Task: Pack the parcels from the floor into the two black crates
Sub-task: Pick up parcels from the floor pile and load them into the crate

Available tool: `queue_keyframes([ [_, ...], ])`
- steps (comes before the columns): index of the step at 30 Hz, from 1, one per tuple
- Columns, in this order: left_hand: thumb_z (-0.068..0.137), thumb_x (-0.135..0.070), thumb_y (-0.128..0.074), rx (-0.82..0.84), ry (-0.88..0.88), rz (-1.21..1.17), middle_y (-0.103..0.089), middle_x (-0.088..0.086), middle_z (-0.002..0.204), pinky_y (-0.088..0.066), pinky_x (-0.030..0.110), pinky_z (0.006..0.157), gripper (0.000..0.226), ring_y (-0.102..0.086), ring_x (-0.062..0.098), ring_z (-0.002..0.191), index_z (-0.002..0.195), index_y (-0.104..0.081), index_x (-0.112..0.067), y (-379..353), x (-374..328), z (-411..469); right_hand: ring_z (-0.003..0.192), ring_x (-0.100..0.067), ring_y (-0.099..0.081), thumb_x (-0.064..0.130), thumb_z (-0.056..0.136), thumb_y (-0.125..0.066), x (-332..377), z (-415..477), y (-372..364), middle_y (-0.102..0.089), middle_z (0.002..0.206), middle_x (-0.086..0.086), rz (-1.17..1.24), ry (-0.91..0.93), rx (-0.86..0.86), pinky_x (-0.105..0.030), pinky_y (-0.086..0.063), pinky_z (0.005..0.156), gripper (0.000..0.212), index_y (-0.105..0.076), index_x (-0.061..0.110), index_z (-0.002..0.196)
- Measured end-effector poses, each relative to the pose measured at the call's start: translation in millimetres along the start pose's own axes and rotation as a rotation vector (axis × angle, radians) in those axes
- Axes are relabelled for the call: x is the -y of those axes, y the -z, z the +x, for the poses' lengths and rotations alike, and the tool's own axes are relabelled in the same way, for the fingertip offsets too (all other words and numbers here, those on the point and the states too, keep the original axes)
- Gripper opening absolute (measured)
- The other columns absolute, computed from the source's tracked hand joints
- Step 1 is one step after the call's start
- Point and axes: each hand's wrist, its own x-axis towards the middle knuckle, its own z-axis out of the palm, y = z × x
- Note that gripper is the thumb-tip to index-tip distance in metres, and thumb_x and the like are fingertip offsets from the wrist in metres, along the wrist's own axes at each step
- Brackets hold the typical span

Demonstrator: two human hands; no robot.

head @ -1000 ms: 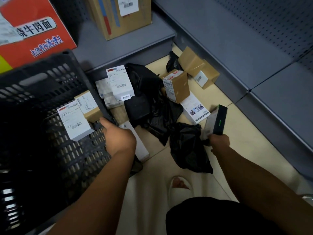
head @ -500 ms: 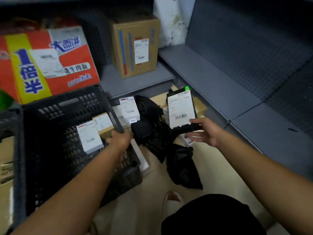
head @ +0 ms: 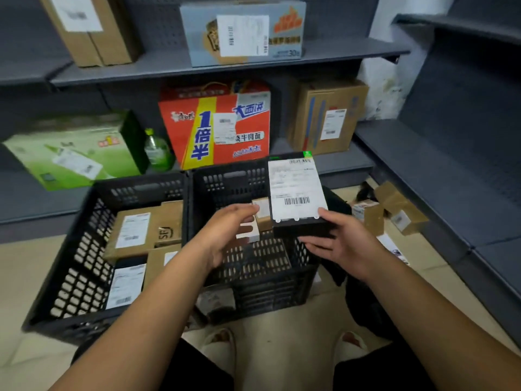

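Dim, flat indoor light, with soft shadows beneath the shelves [head: 225, 71]. Wide-angle distortion bends lines near the edges. Motion blur smears the green carton [head: 70, 153] and small print.

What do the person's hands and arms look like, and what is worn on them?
The left hand and right hand are bare: no gloves, rings, watch or bands visible. No sleeves show on either forearm as far as the picture reaches.
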Motion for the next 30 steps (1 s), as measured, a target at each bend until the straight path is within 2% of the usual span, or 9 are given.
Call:
queue_keyframes([
  [5, 0.084, -0.049, -0.073, 0.052, -0.005, -0.077, -0.076, -0.003, 0.109, -0.060, 0.038, 0.086, 0.040, -0.072, 0.015, 0.100, 0.112, -0.070, -0.021, 22, -1, -13, 0.101, -0.036, -0.071, 0.029, 0.093, -0.064, -10, 9, -35, -0.069, 0.124, -0.008, -0.058, 0.056, 0.078, -0.039, -0.058, 0.074, 0.040, -0.059, 0.017, 0.131],
  [9, 0.083, -0.024, -0.080, -0.051, -0.066, -0.195, -0.074, 0.007, 0.110, -0.062, 0.037, 0.077, 0.038, -0.073, 0.024, 0.099, 0.114, -0.059, -0.016, 28, -6, -12, 0.102, -0.033, -0.072, 0.030, 0.093, -0.065, -20, 21, -59, -0.072, 0.119, -0.006, -0.081, 0.068, 0.107, -0.043, -0.055, 0.085, 0.038, -0.060, 0.017, 0.129],
  [12, 0.083, -0.019, -0.079, -0.140, -0.093, -0.240, -0.075, 0.008, 0.108, -0.060, 0.036, 0.076, 0.036, -0.072, 0.027, 0.101, 0.112, -0.058, -0.019, 34, -11, -5, 0.102, -0.031, -0.072, 0.031, 0.094, -0.064, -21, 35, -72, -0.073, 0.117, -0.005, -0.113, 0.104, 0.111, -0.046, -0.054, 0.092, 0.037, -0.059, 0.019, 0.128],
  [17, 0.083, -0.017, -0.079, -0.171, -0.095, -0.281, -0.077, 0.006, 0.100, -0.061, 0.036, 0.073, 0.034, -0.075, 0.023, 0.088, 0.111, -0.060, -0.019, 45, -12, 9, 0.101, -0.028, -0.072, 0.033, 0.094, -0.064, -22, 52, -83, -0.073, 0.116, -0.003, -0.137, 0.103, 0.112, -0.045, -0.055, 0.090, 0.036, -0.060, 0.021, 0.127],
  [20, 0.083, -0.017, -0.079, -0.171, -0.083, -0.283, -0.077, 0.006, 0.101, -0.062, 0.035, 0.072, 0.031, -0.075, 0.023, 0.088, 0.106, -0.058, -0.022, 42, -9, 17, 0.099, -0.027, -0.073, 0.031, 0.094, -0.065, -21, 59, -81, -0.074, 0.114, -0.003, -0.116, 0.085, 0.092, -0.043, -0.056, 0.088, 0.034, -0.061, 0.020, 0.125],
  [23, 0.083, -0.018, -0.079, -0.182, -0.073, -0.289, -0.077, 0.004, 0.102, -0.061, 0.035, 0.073, 0.031, -0.075, 0.022, 0.087, 0.104, -0.057, -0.026, 39, 2, 27, 0.098, -0.028, -0.073, 0.027, 0.094, -0.065, -24, 67, -78, -0.073, 0.115, -0.005, -0.088, 0.062, 0.060, -0.041, -0.057, 0.083, 0.032, -0.062, 0.017, 0.124],
  [26, 0.086, -0.019, -0.075, -0.186, -0.020, -0.225, -0.077, 0.003, 0.101, -0.061, 0.031, 0.068, 0.027, -0.074, 0.020, 0.087, 0.108, -0.060, -0.021, 38, 9, 38, 0.094, -0.030, -0.074, 0.022, 0.093, -0.067, -38, 81, -72, -0.070, 0.115, -0.009, -0.035, -0.021, -0.010, -0.038, -0.059, 0.074, 0.030, -0.061, 0.014, 0.121],
  [28, 0.093, -0.026, -0.068, -0.183, 0.040, -0.164, -0.076, -0.002, 0.089, -0.054, 0.022, 0.056, 0.014, -0.072, 0.013, 0.074, 0.104, -0.063, -0.019, 47, 7, 51, 0.093, -0.031, -0.073, 0.022, 0.092, -0.069, -49, 94, -66, -0.065, 0.117, -0.010, -0.037, -0.093, -0.074, -0.035, -0.059, 0.066, 0.030, -0.061, 0.014, 0.119],
  [30, 0.097, -0.030, -0.061, -0.265, 0.081, -0.132, -0.074, -0.004, 0.070, -0.050, 0.016, 0.047, 0.015, -0.070, 0.008, 0.060, 0.100, -0.063, -0.015, 67, 8, 67, 0.092, -0.032, -0.071, 0.024, 0.090, -0.071, -60, 110, -56, -0.061, 0.111, -0.010, -0.078, -0.148, -0.145, -0.033, -0.057, 0.061, 0.024, -0.062, 0.017, 0.111],
])
